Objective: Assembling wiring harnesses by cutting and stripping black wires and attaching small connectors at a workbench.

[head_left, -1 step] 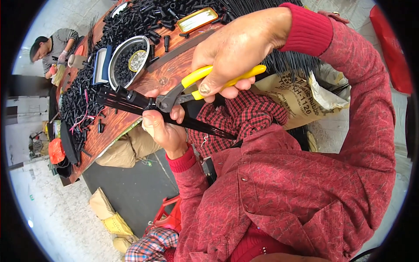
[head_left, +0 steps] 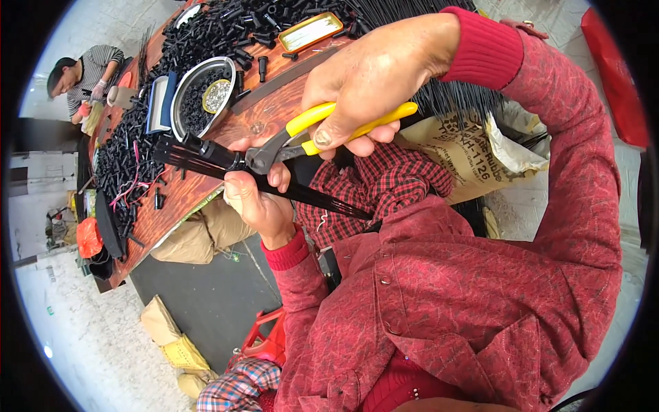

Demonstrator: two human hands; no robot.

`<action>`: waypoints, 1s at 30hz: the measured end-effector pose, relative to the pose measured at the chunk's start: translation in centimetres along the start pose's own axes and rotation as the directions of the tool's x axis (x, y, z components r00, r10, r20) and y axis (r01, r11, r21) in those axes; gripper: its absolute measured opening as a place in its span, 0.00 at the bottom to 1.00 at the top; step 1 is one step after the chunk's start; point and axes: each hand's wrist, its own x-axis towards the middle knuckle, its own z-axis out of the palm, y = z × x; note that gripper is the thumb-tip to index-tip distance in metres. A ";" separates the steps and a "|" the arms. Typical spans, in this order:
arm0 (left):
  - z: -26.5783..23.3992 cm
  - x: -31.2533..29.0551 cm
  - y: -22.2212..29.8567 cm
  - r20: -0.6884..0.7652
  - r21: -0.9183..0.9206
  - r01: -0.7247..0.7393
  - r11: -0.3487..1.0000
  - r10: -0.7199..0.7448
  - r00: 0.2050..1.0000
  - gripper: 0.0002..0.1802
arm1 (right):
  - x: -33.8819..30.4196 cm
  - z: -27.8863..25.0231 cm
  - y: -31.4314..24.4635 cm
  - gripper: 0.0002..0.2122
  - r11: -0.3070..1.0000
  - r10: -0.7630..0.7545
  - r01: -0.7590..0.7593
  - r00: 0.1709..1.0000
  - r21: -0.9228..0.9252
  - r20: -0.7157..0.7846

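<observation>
My right hand [head_left: 364,86] grips the yellow handles of end-cutting pliers [head_left: 302,129]. Their dark jaws [head_left: 259,162] are right against a black fitting [head_left: 232,161] on a bundle of thin black rods [head_left: 322,199]. My left hand [head_left: 252,199] is closed around that bundle just below the jaws, thumb and fingers pinching it. The rods slant from the table's edge toward my lap, with black tubular pieces at their upper end [head_left: 182,152]. What lies between the jaws is too small to make out.
The red-brown wooden table [head_left: 161,223] bears heaps of black tubular pieces [head_left: 199,34]. A metal bowl [head_left: 180,103] and a yellow-rimmed tin [head_left: 310,32] stand there. A printed sack [head_left: 473,154] and long black rods [head_left: 453,99] are at right. A co-worker [head_left: 86,75] is far left.
</observation>
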 end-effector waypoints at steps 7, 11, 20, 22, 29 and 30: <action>0.3 0.3 -0.1 0.022 -0.046 0.033 0.998 -0.032 0.999 0.28 | -0.6 0.7 0.3 0.10 0.996 0.007 0.000 0.997 0.095 -0.075; 0.6 0.4 -0.2 0.007 -0.032 0.013 0.999 -0.013 1.000 0.28 | -0.6 0.6 0.4 0.11 0.992 0.004 0.005 0.998 0.130 -0.070; 0.8 0.4 -0.2 -0.015 -0.034 0.023 0.999 -0.024 1.000 0.28 | -0.6 0.6 0.4 0.11 0.993 0.011 -0.004 0.998 0.115 -0.061; 1.0 0.3 0.0 -0.011 -0.026 0.018 0.999 -0.019 1.000 0.28 | -0.7 0.7 0.3 0.10 0.994 -0.010 0.016 0.998 0.109 -0.055; 0.9 0.0 0.0 -0.022 -0.032 0.036 0.999 -0.036 0.999 0.27 | 0.0 0.6 1.3 0.08 0.998 -0.003 0.006 0.999 0.065 -0.043; 0.8 0.0 0.0 -0.007 -0.048 0.038 0.998 -0.038 0.999 0.27 | 0.0 0.7 1.2 0.09 0.999 -0.009 0.012 0.998 0.045 -0.061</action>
